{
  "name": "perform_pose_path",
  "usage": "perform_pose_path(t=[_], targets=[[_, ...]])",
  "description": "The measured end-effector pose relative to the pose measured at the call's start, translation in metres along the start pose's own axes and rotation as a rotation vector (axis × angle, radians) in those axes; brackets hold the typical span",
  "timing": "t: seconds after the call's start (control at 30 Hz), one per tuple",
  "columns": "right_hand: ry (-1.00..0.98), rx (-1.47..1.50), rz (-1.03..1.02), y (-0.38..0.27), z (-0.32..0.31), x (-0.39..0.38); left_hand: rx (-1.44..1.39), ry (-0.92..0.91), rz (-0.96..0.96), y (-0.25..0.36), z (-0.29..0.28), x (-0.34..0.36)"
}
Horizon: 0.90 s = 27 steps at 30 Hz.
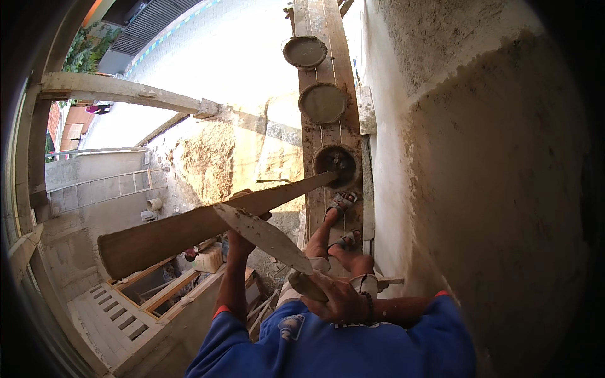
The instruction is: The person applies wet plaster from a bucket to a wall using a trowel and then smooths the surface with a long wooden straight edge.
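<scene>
My left hand (239, 244) is closed round a long wooden board (164, 240), which slants across in front of me from lower left toward the plank walkway. In my right hand (335, 300) is a pointed trowel (268, 241), gripped by its handle, its mortar-smeared blade lying against or just over the board near my left hand. The board's far end overlaps the nearest round tub (326, 156), which looks dark inside with a little mortar. Two more tubs, a middle one (322, 103) and a far one (305, 51), hold grey mortar.
I stand in sandals on a narrow plank scaffold (334, 132). A plastered wall (491, 189) rises close on the right, rough toward the top. Left of the planks is a drop, with a ladder (104, 189), a wooden frame (165, 291) and a slatted pallet (116, 309) below.
</scene>
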State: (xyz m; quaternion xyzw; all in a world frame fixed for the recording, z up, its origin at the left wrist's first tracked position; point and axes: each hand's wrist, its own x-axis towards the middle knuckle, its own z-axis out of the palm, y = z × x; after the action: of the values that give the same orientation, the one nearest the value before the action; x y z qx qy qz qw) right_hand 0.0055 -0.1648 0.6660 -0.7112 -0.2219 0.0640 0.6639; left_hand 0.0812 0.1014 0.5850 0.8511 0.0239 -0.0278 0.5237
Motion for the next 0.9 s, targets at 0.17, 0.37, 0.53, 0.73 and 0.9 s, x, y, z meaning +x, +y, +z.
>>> perform_pose_path(t=[0.17,0.37,0.53,0.73,0.9], targets=[[0.061,-0.001,0.301,0.080,0.054,-0.020,0.262,-0.017,-0.082,0.005,-0.005,-0.009],[0.146,-0.230,1.113,0.341,0.065,-0.048,-0.107,0.219,-0.086,-0.004,0.006,-0.006],[0.166,-0.254,0.898,0.280,0.014,-0.010,-0.460,0.559,0.050,0.013,0.008,-0.013],[-0.123,-0.112,0.435,0.086,-0.070,0.090,-0.209,0.522,-0.038,0.044,-0.002,0.005],[-0.269,-0.086,-0.025,-0.059,-0.088,0.131,0.112,0.264,-0.108,0.041,-0.014,-0.010]])
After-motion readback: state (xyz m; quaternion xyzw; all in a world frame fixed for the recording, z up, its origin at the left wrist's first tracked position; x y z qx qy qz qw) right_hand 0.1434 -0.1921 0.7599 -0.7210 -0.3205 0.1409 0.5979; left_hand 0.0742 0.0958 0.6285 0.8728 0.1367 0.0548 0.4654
